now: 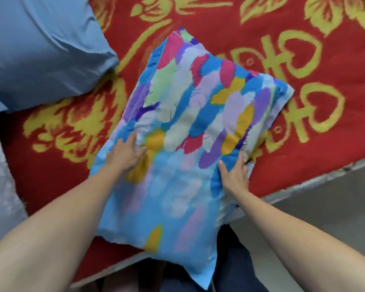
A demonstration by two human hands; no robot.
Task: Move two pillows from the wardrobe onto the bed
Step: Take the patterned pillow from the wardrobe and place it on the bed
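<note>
A pillow (pixel 190 114) in a bright feather-print case of blue, pink, purple and yellow lies across the bed (pixel 303 60), which is covered by a red blanket with yellow patterns. Its near end hangs over the bed's front edge. My left hand (pixel 126 153) rests on the pillow's left side with fingers spread and pressing into the fabric. My right hand (pixel 235 172) grips the pillow's right edge, thumb on top and fingers curled around the side. A plain blue pillow (pixel 42 51) lies on the bed at the upper left, apart from the printed one.
A pale silvery fabric (pixel 0 186) lies along the left edge. The bed's front edge (pixel 303 182) runs diagonally from lower left to right, with grey floor (pixel 325 218) beyond it. My legs in dark trousers (pixel 236 270) stand against the bed.
</note>
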